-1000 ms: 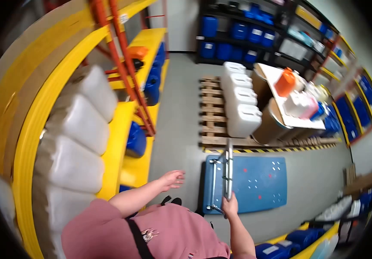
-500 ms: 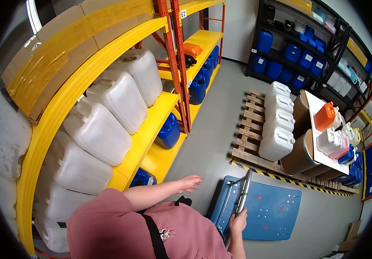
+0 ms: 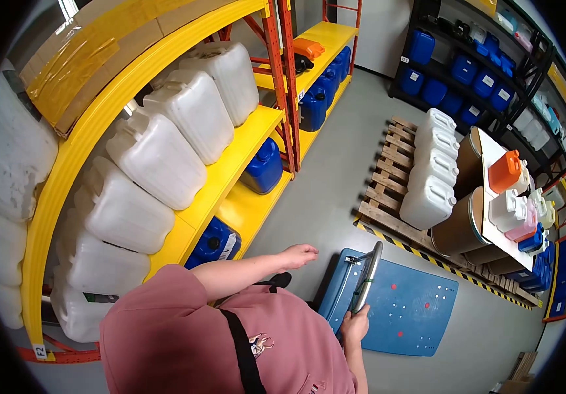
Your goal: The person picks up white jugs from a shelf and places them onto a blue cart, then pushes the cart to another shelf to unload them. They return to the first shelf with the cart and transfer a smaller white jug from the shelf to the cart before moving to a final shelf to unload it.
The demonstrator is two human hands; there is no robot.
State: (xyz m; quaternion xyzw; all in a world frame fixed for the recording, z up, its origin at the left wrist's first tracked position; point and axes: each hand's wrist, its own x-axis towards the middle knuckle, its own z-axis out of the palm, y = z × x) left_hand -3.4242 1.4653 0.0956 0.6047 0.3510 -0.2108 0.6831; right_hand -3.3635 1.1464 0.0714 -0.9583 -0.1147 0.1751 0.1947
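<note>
My right hand (image 3: 355,324) grips the metal push handle (image 3: 369,279) of a flat blue platform trolley (image 3: 407,308). The trolley deck lies in front of me to the right, with small red and white spots and nothing standing on it. My left hand (image 3: 298,257) is held out in the air above the floor, fingers stretched and holding nothing. It is apart from the handle, between the trolley and the yellow shelving. Nearest to its left are the blue jerrycan (image 3: 214,241) on the low shelf and the yellow shelf (image 3: 188,230) with large white jerrycans (image 3: 158,148).
A wooden pallet (image 3: 388,177) bears several white jerrycans (image 3: 429,202), beside brown drums (image 3: 460,223). Black-and-yellow floor tape (image 3: 427,252) runs along it. A white tabletop (image 3: 489,223) holds an orange jerrycan (image 3: 504,172) and other bottles. Black racks (image 3: 453,59) stand behind.
The view has tipped and moved forward slightly, so shelves and pallet shift in the picture. My right hand stays on the trolley handle; my left hand remains stretched out.
</note>
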